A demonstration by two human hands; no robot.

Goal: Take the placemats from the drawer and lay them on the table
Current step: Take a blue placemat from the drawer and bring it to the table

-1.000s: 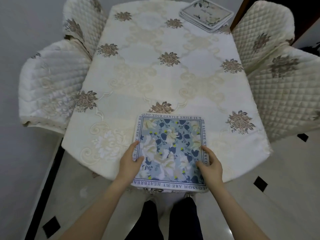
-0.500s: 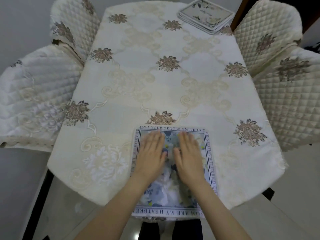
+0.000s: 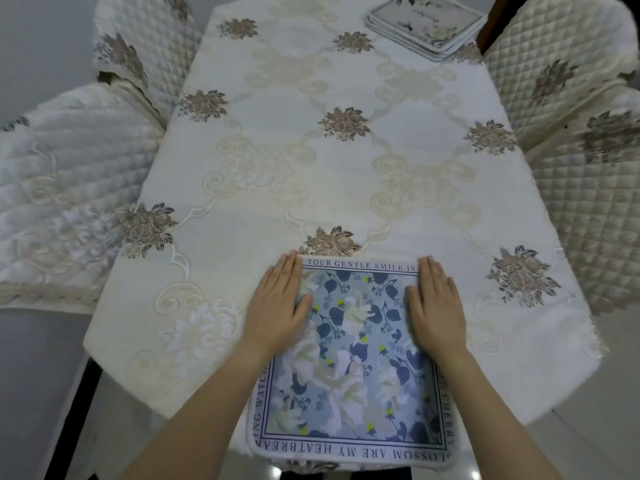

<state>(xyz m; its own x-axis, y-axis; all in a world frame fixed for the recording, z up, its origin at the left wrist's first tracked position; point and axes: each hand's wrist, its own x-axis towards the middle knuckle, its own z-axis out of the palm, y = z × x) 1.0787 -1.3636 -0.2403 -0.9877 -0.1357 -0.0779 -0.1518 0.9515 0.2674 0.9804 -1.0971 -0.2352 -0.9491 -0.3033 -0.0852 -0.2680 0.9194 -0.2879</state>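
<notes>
Placemat with blue leaves, white flowers and a lettered border is lying flat at the near end of the table, its near edge hanging just past the tablecloth's near edge. Going from the left, two quilted cream chair covers are standing beside the table's left side, one behind the other. Next, the left hand is lying palm down on the mat's far left corner, its fingers straight and held together, the fingertips reaching the mat's far edge and the outer side of the hand resting partly on the cloth. The open middle of the mat is showing between the two hands, which are well apart. The right hand is resting in the same flat way on the far right corner, fingers straight and close together, thumb lying along the printed field. Neither hand is curling round anything; both are pressing flat. Farther right and at the table's far end, a stack of placemats with a paler floral print is sitting near the far right corner. Two more quilted chair covers are flanking the right side.
</notes>
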